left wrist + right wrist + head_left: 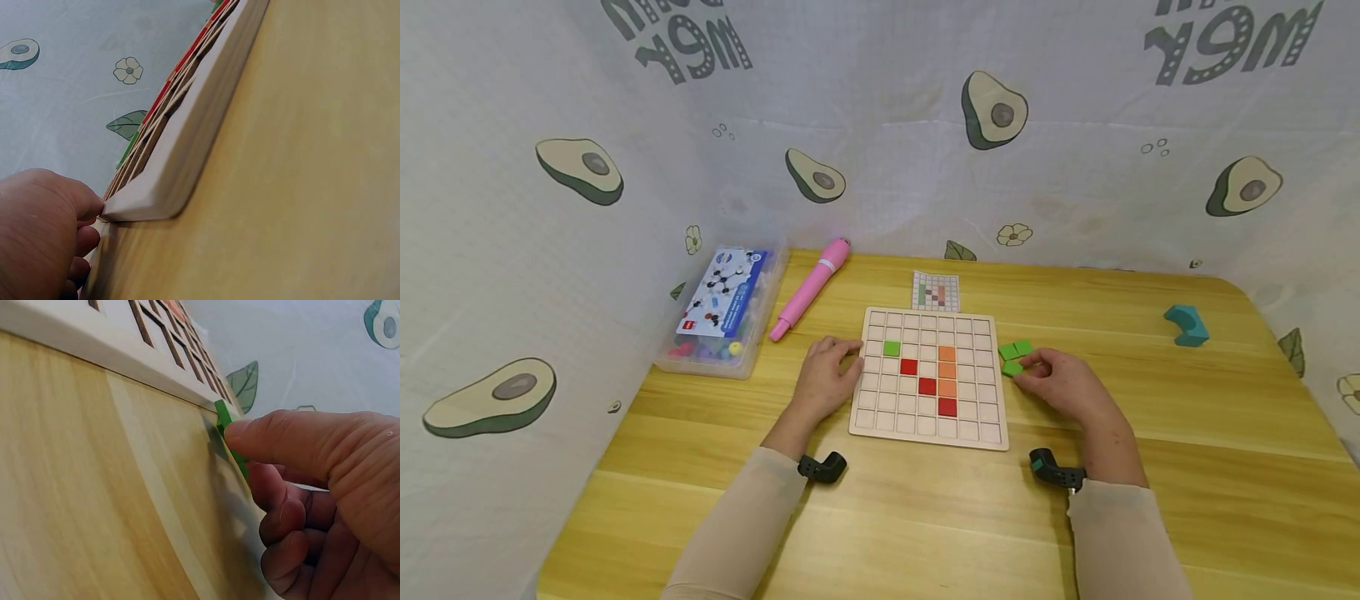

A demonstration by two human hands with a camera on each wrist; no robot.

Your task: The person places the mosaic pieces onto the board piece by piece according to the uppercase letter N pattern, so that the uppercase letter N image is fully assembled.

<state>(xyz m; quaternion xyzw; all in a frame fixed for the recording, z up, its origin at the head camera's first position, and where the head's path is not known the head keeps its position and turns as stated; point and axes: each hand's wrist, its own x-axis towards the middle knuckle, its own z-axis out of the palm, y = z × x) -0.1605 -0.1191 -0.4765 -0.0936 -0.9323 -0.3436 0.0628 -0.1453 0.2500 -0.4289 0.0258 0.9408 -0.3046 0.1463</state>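
A wooden grid board (pixel 865 400) lies flat between the hands. Set in its squares are one green tile (pixel 891 348), a diagonal of three red tiles (pixel 927 386) and a column of three orange tiles (pixel 947 370). At the board's left edge, the left hand (pixel 826 377) rests with its fingertips against the rim; the left wrist view shows this contact near a corner. The right hand (pixel 1063 385) pinches a green square tile (pixel 223 412) between thumb and finger, beside the board's right edge. Two more green tiles (pixel 1022 348) lie just beyond those fingertips.
A small printed pattern card (pixel 936 292) touches the board's far side. To the left lie a pink pen-like stick (pixel 809 292) and a clear plastic case (pixel 707 350) of colored pieces. A teal arch block (pixel 1187 326) sits far right. Avocado-print cloth (pixel 880 100) hangs behind the table.
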